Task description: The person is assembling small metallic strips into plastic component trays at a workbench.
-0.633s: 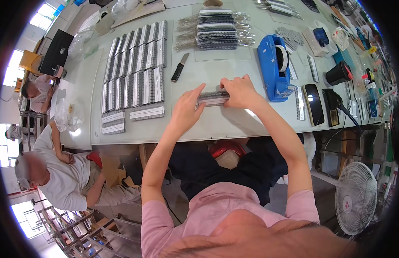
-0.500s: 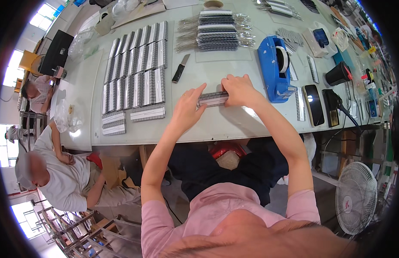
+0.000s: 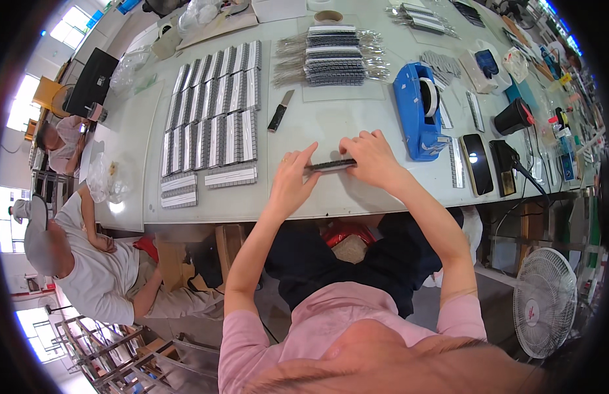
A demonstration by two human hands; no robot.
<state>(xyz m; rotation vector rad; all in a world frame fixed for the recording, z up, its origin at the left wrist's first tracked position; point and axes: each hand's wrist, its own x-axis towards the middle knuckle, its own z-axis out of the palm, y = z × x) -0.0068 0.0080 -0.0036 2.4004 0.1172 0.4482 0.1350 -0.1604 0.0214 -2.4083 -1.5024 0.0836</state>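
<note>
A narrow dark strip is held over a pale table, its ends clamped in the fingers of the left hand and the right hand. Should either pinch loosen, it could twist or slip free.

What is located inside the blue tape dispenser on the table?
Inside the blue tape dispenser, a roll with a white side is partly visible. The dispenser's blue body covers the rest of the roll, so anything deeper inside cannot be seen.
</note>
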